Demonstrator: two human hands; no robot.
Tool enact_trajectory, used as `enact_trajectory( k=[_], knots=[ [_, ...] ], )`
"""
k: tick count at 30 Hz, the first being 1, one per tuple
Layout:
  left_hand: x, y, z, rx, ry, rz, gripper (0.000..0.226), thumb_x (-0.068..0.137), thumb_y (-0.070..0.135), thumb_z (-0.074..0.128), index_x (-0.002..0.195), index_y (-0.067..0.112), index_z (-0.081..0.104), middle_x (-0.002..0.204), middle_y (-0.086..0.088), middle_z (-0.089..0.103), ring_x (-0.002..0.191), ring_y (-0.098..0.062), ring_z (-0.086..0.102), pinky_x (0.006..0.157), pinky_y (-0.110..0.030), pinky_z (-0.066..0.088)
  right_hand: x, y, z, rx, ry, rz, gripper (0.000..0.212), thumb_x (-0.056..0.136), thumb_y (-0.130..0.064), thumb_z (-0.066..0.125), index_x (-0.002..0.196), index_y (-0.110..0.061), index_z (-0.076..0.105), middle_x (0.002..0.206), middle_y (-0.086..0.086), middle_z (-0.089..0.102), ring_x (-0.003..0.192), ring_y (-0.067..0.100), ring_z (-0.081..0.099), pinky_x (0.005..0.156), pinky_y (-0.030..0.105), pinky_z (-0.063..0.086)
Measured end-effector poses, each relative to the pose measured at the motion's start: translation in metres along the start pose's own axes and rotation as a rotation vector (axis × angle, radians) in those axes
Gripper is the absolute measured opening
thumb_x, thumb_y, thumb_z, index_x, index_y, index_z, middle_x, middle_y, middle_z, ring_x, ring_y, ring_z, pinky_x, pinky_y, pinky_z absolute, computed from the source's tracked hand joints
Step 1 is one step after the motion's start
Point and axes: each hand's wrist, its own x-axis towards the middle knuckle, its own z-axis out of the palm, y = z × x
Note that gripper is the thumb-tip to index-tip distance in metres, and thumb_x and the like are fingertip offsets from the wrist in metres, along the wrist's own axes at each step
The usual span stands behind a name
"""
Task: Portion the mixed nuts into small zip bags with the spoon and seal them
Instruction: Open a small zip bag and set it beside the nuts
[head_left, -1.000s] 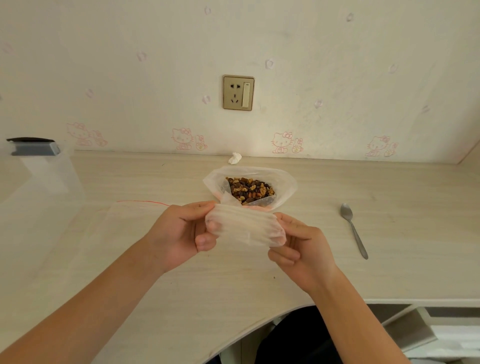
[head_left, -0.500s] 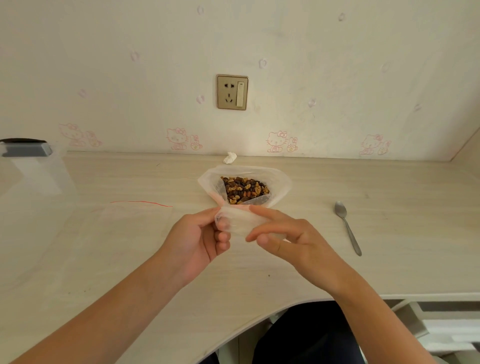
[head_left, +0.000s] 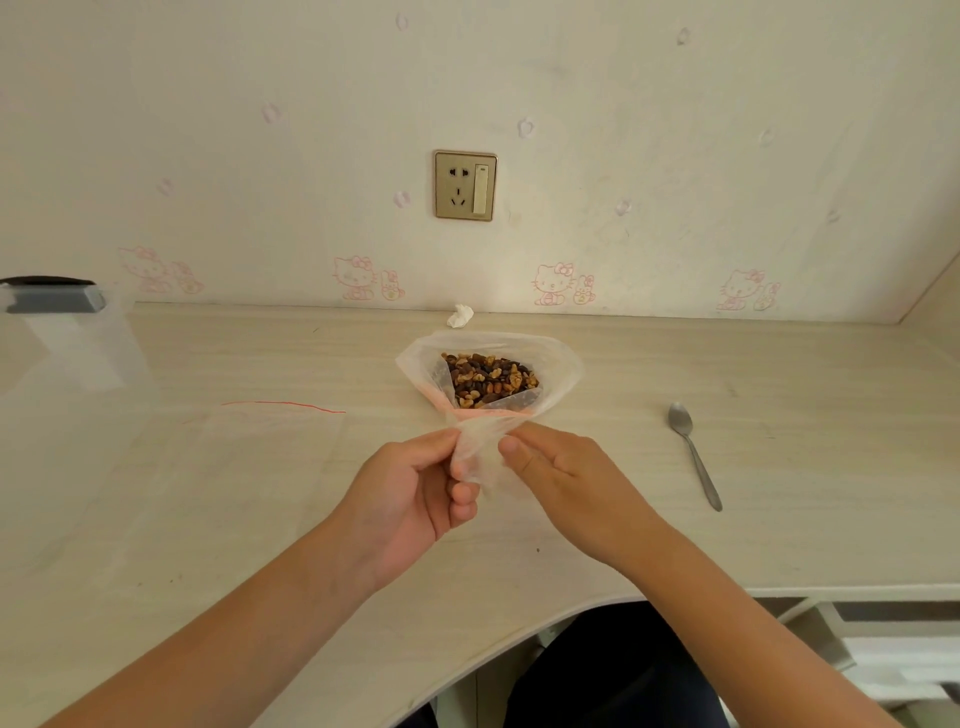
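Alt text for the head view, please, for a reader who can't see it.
The left hand and right hand pinch a crumpled, seemingly empty small zip bag above a pale desk. Just behind it sits an open plastic bag of mixed nuts, and a spoon lies on the desk to the right.

Soft, even, slightly yellow light fills the room, brightest on the wall (head_left: 675, 130) right of centre. Shadows are faint and soft-edged; the spoon (head_left: 696, 457) barely casts one on the worktop (head_left: 779, 493). At far left a whitish sheen washes out the clear plastic container (head_left: 83, 353). The middle is sharp. The wide lens bows the worktop's back edge and tilts the right-hand corner.
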Motion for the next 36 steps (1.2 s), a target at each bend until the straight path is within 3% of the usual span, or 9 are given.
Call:
enact_trajectory(
  k=[6,9,12,14,17,20,25,31,36],
  knots=[
    [-0.006,-0.004,0.003,0.055,-0.038,-0.030,0.030,0.106,0.017,0.046,0.086,0.005,0.065,0.069,-0.008,0.054,0.049,-0.015,0.049,0.047,-0.026,0.045,0.008,0.002,0.017,-0.074,-0.085,0.135,0.037,0.090,-0.017,0.061,0.117,-0.042,0.070,0.067,-0.006,0.067,0.058,0.014,0.068,0.057,0.032,0.052],
    [-0.011,0.009,0.000,0.465,0.092,0.110,0.035,0.105,0.020,0.047,0.077,0.017,0.067,0.076,-0.001,0.061,0.050,-0.014,0.050,0.050,-0.025,0.042,0.008,0.004,0.010,-0.226,-0.156,0.166,0.053,0.081,-0.016,0.064,0.127,-0.044,0.066,0.069,-0.013,0.061,0.052,0.007,0.059,0.052,0.026,0.048],
    [-0.020,0.019,-0.001,1.074,0.292,0.588,0.011,0.098,0.041,0.056,0.104,0.041,0.064,0.106,0.025,0.059,0.087,0.001,0.061,0.075,-0.014,0.043,0.009,0.002,0.000,-0.344,-0.225,0.202,0.059,0.081,-0.020,0.064,0.133,-0.048,0.059,0.095,-0.027,0.052,0.065,0.006,0.065,0.057,0.022,0.049],
    [-0.025,0.015,0.006,1.414,0.129,0.795,0.024,0.094,0.048,0.052,0.110,0.041,0.067,0.134,0.027,0.049,0.125,0.006,0.045,0.100,-0.008,0.030,0.010,-0.002,0.001,-0.435,-0.250,0.159,0.046,0.082,-0.022,0.063,0.121,-0.047,0.062,0.084,-0.022,0.053,0.067,0.005,0.059,0.056,0.026,0.044],
    [-0.017,0.001,0.019,1.922,-0.024,0.631,0.041,0.099,0.044,0.038,0.100,0.030,0.077,0.142,0.010,0.056,0.137,-0.012,0.038,0.111,-0.031,0.029,0.013,-0.007,0.010,-0.582,-0.263,0.052,0.011,0.087,-0.025,0.060,0.085,-0.035,0.055,0.070,-0.015,0.051,0.071,0.016,0.059,0.053,0.028,0.035],
    [0.003,0.010,0.022,2.279,0.099,0.273,0.037,0.105,0.036,0.039,0.093,0.021,0.071,0.095,0.001,0.061,0.101,-0.021,0.046,0.084,-0.038,0.037,0.015,-0.006,0.004,-0.591,-0.292,0.103,0.033,0.089,-0.023,0.054,0.110,-0.043,0.069,0.088,-0.023,0.059,0.077,0.008,0.053,0.060,0.026,0.039],
    [0.018,0.012,0.007,2.340,0.142,0.032,0.029,0.101,0.034,0.051,0.074,0.024,0.045,0.087,0.002,0.057,0.083,-0.022,0.051,0.063,-0.032,0.034,0.014,0.003,-0.009,-0.686,-0.425,0.100,0.040,0.099,-0.022,0.044,0.115,-0.042,0.074,0.114,-0.019,0.064,0.096,0.010,0.059,0.077,0.029,0.048],
    [0.028,0.016,0.004,2.351,-0.038,0.105,0.022,0.099,0.045,0.061,0.110,0.028,0.070,0.098,0.003,0.047,0.100,-0.022,0.057,0.070,-0.036,0.038,0.022,0.007,0.002,-0.611,-0.410,-0.021,0.040,0.090,-0.027,0.058,0.127,-0.043,0.061,0.138,-0.012,0.046,0.124,0.014,0.048,0.091,0.032,0.043],
    [0.034,0.018,-0.001,2.322,-0.049,0.112,0.022,0.095,0.045,0.062,0.104,0.029,0.072,0.105,0.002,0.060,0.101,-0.024,0.061,0.072,-0.035,0.044,0.028,0.016,0.000,-0.601,-0.436,-0.019,0.042,0.088,-0.015,0.056,0.120,-0.040,0.068,0.153,-0.008,0.041,0.137,0.017,0.040,0.108,0.036,0.037]
  ],
)
